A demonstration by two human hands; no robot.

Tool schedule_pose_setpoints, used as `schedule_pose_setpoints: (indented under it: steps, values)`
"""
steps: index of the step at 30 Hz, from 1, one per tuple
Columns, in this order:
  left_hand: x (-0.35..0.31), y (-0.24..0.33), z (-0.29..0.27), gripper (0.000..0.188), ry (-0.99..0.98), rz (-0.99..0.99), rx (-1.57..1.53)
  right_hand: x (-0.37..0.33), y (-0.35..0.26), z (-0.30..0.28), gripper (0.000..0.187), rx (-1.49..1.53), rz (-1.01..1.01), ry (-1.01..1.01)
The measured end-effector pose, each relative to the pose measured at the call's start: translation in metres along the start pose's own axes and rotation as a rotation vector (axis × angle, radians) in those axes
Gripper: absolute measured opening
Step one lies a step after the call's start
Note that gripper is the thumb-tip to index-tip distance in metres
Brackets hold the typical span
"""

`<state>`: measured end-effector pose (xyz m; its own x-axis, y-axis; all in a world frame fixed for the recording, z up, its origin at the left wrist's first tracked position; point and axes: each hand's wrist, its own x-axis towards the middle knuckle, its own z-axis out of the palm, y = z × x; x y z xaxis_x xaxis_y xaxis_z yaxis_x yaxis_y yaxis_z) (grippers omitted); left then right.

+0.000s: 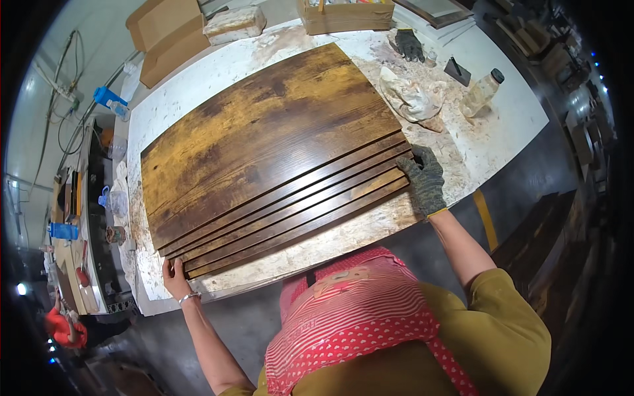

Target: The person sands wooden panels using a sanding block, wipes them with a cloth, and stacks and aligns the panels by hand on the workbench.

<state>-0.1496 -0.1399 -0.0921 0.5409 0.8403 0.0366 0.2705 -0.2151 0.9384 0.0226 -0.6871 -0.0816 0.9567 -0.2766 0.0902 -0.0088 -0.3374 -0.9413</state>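
Several brown wood-grain boards (264, 125) lie in a stack on the table, their near edges stepped like stairs. At the near left corner, my bare left hand (176, 278) grips the end of the lower boards, with a bracelet on the wrist. My right hand (424, 181), in a dark grey knit glove, is closed around the right end of the nearest boards. Its thumb and fingers press at the board edge. How many boards each hand holds, I cannot tell, since the undersides are hidden.
A stained white table (264, 264) carries the stack. Beyond are an open cardboard box (168, 39), another carton (347, 16), a spare dark glove (409, 45), a crumpled cloth (411, 96) and a clear bottle (482, 94). A person in red (66, 328) is at far left.
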Motion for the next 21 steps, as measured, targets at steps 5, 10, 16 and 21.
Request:
schedule_pose_setpoints:
  steps: [5, 10, 16, 21]
  values:
    - [-0.010, 0.010, -0.010, 0.054, -0.283, -0.025, 0.165, -0.001, 0.012, -0.018, 0.048, 0.208, 0.056, -0.168]
    - [-0.025, -0.010, -0.016, 0.055, -0.415, -0.151, -0.155, -0.008, 0.025, -0.044, 0.064, 0.055, 0.036, -0.317]
    - [-0.031, -0.001, -0.008, 0.045, -0.164, -0.160, -0.121, -0.008, 0.026, -0.028, 0.055, 0.231, 0.092, -0.272]
    - [-0.029, -0.001, 0.004, 0.042, -0.111, -0.138, -0.067, -0.017, 0.022, -0.021, 0.048, 0.191, 0.088, -0.170]
